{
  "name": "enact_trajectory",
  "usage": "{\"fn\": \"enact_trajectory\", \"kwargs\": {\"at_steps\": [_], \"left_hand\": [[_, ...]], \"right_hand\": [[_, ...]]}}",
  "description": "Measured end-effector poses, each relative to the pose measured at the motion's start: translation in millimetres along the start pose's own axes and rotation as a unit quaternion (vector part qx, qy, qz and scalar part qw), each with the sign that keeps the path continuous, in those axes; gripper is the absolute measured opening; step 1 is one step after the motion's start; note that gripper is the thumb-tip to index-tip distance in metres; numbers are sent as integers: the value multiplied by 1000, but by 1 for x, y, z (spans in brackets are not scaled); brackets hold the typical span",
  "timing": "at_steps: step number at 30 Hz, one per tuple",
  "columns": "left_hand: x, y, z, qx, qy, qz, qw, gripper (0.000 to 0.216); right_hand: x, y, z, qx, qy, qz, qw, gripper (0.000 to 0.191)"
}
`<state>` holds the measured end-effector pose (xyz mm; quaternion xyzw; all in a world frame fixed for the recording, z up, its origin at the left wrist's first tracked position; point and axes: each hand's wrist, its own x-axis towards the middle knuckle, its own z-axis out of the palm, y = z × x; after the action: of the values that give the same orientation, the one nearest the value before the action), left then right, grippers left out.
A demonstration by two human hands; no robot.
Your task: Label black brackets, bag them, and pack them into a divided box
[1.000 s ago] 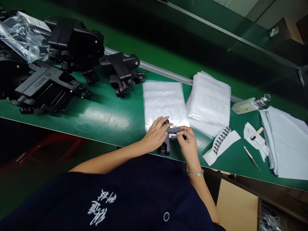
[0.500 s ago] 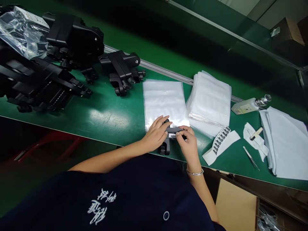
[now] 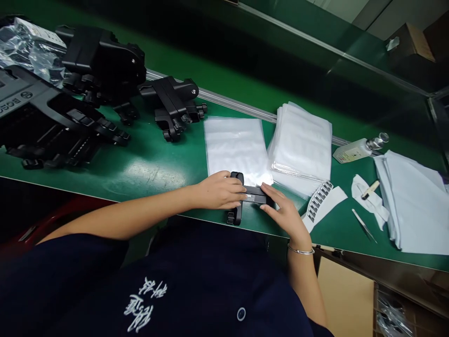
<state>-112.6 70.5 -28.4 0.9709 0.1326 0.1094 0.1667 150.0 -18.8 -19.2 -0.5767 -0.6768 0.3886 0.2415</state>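
A small black plastic part [image 3: 242,200] lies at the near edge of the green bench [image 3: 154,168], partly on a flat clear plastic bag [image 3: 234,146]. My left hand [image 3: 219,191] grips the part's left side, fingers curled over it. My right hand [image 3: 285,213] rests flat beside the part's right end, fingers stretched out and touching it. A small white label shows on the part between the two hands. A silver bracelet sits on my right wrist.
A stack of clear bags [image 3: 302,144] lies right of the single bag. A label strip [image 3: 320,199], tweezers [image 3: 365,226], a bottle [image 3: 358,149] and white cloths [image 3: 414,206] lie to the right. Large black plastic assemblies [image 3: 63,117] and another [image 3: 173,105] crowd the left.
My right hand has let go of its pinch on the label and flattened out to the right of the part. My left hand shifted lower onto the part. The view moved slightly.
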Motion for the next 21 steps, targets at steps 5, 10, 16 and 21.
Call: {"fn": "enact_trajectory", "kwargs": {"at_steps": [5, 10, 16, 21], "left_hand": [[27, 6, -10, 64, -64, 35, 995, 37], [27, 16, -7, 69, -44, 31, 996, 37], [-10, 6, 2, -3, 215, -205, 955, 42], [-3, -10, 13, -26, 155, -292, 943, 41]], "right_hand": [[3, 5, 7, -56, 26, -17, 998, 46], [4, 8, 11, -44, 32, -57, 997, 45], [-16, 9, 22, -106, 135, -137, 976, 38], [-33, 7, 24, -163, 278, -185, 928, 41]]}}
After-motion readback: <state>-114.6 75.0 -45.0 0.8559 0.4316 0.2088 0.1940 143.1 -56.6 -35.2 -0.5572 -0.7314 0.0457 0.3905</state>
